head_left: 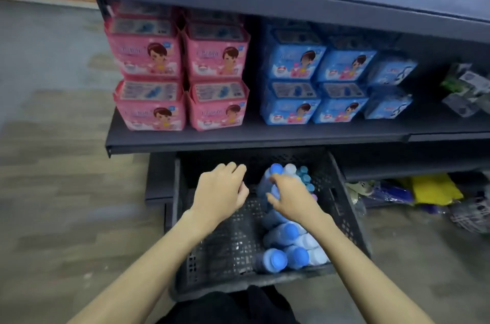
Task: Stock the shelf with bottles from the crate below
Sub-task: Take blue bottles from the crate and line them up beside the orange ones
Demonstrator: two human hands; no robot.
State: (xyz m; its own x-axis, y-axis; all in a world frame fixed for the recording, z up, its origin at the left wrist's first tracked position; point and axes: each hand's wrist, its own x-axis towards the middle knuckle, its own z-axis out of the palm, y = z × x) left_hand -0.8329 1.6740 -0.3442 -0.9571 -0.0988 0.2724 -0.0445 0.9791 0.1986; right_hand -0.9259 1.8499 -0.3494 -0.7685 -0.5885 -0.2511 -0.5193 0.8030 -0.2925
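Observation:
A black perforated crate point(185, 217) sits on the floor under the dark shelf point(238, 139). Several pale bottles with blue caps point(289, 244) lie along its right side, and a few more stand at its far right corner point(290, 169). My right hand point(291, 197) reaches over those far bottles, fingers curling around a blue-capped bottle point(275, 192). Over the crate's bare left half hovers my left hand point(220, 191), fingers loosely curled and holding nothing.
The shelf above carries stacked pink packs point(180, 71) on the left and blue packs point(318, 77) to their right. Loose packets point(466, 90) lie at the far right. Yellow and purple items point(434, 188) sit on the lowest level beside the crate. Wood-look floor lies left.

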